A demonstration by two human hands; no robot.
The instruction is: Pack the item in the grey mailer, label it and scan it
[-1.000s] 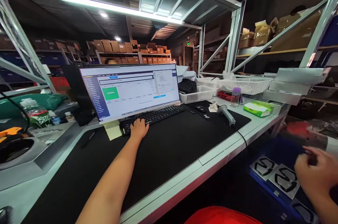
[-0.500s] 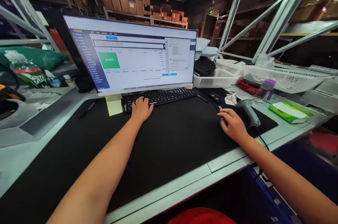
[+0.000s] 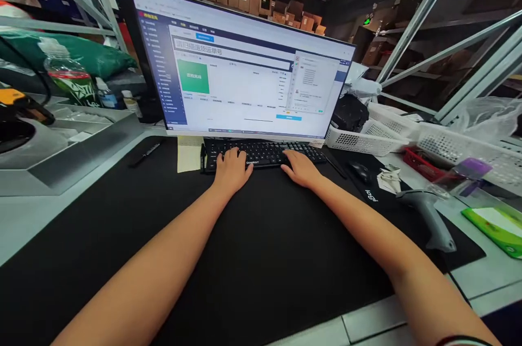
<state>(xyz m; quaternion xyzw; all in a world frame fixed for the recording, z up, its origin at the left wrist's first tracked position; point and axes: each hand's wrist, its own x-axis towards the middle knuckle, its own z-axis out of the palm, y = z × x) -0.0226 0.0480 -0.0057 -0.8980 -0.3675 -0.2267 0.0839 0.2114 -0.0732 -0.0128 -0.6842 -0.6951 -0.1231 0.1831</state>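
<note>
My left hand (image 3: 232,170) rests on the left part of a black keyboard (image 3: 265,154), fingers spread over the keys. On the keyboard's right part lies my right hand (image 3: 302,167), its fingers stretched out and nothing held. Behind the keyboard stands a monitor (image 3: 244,79) showing a web page with a green block and a chat window. To the right of my right hand a black mouse (image 3: 359,172) sits on a mouse pad. A grey barcode scanner (image 3: 432,218) lies farther right with its cable running toward the desk edge.
Yellow sticky notes (image 3: 189,155) lie left of the keyboard, with a black pen (image 3: 145,154) beyond. White plastic baskets (image 3: 354,139) line the right back. A tissue pack (image 3: 495,229) and a purple-capped bottle (image 3: 460,177) are at right. A grey tray (image 3: 49,177) stands at left.
My right hand has moved left from beside the scanner onto the keyboard. My left hand stays on the keys. The view has turned somewhat.
</note>
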